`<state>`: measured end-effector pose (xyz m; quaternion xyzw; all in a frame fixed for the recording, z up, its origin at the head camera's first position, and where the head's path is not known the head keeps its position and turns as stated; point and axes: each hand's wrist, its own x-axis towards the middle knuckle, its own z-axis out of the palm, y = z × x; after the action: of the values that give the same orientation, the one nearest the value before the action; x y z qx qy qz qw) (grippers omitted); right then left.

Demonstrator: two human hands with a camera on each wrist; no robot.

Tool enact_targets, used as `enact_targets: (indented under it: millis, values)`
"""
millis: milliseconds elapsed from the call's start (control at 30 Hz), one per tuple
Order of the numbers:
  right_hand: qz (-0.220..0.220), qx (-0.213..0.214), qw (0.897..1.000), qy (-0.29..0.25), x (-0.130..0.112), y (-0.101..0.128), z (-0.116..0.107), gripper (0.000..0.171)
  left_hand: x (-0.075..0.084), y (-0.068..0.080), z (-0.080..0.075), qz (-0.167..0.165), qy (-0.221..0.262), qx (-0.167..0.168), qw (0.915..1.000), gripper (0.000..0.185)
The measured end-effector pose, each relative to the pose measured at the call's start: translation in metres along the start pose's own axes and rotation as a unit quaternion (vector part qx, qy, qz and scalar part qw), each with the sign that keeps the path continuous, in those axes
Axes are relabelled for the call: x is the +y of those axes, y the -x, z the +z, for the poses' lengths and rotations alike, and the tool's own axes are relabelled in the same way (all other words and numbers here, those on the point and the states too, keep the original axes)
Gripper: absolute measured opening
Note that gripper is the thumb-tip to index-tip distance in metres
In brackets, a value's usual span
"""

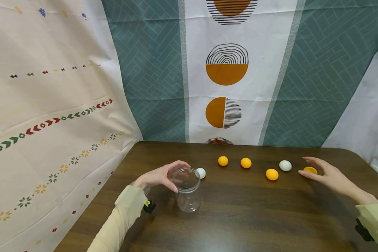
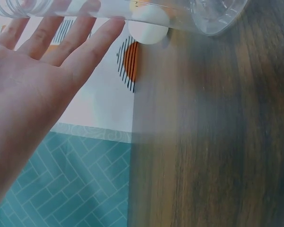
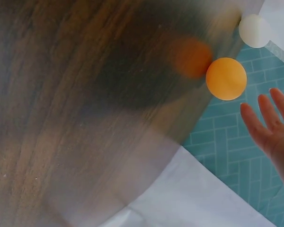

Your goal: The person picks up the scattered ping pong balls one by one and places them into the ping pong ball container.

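Note:
A clear, lidless plastic jar (image 1: 189, 201) stands upright on the table. My left hand (image 1: 163, 175) is spread beside its rim, thumb on the near side and fingers behind; in the left wrist view the fairly straight fingers (image 2: 92, 49) reach the jar wall. Whether the thumb presses it cannot be told. A white ping-pong ball (image 1: 201, 173) lies just behind the jar. At the right, my other hand (image 1: 329, 175) holds its thumb and fingers apart around an orange ping-pong ball (image 1: 310, 170). The right wrist view shows the orange ball (image 3: 226, 79) apart from the fingertips.
Two orange balls (image 1: 223, 161) (image 1: 246, 162) lie toward the back of the dark wooden table (image 1: 255, 213). Another orange ball (image 1: 272, 174) and a white ball (image 1: 285, 165) sit left of my right hand. A clear object (image 1: 146, 191) is mostly hidden behind my left wrist. Patterned cloths hang behind.

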<state>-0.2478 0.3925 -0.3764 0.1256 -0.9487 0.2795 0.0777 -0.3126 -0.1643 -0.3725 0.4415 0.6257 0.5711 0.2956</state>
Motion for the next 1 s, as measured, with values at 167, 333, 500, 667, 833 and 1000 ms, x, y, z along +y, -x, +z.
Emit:
enact_targets:
  millis: [167, 333, 500, 667, 833, 1000]
  values:
    - [-0.004, 0.002, 1.000, 0.009, 0.004, -0.001, 0.000, 0.065, 0.001, -0.002, 0.002, 0.003, 0.004, 0.001, 1.0000, 0.075]
    - [-0.008, 0.006, 1.000, 0.016, 0.007, -0.002, 0.001, 0.064, -0.001, -0.004, 0.003, 0.001, 0.004, -0.004, 1.0000, 0.076]
    - [-0.011, 0.015, 1.000, 0.021, 0.012, -0.003, 0.001, 0.063, -0.002, -0.006, 0.004, 0.002, 0.002, -0.004, 1.0000, 0.075]
    - [-0.024, 0.036, 0.999, 0.033, 0.016, -0.002, 0.001, 0.062, -0.002, -0.009, 0.005, 0.003, 0.003, -0.008, 1.0000, 0.075]
    - [-0.044, 0.062, 0.996, 0.047, 0.024, -0.003, 0.002, 0.059, -0.002, -0.012, 0.006, 0.000, 0.004, -0.014, 0.9999, 0.075]
    - [-0.053, 0.075, 0.995, 0.049, 0.034, -0.003, 0.004, 0.058, 0.000, -0.015, 0.007, -0.002, 0.002, -0.017, 0.9998, 0.075]
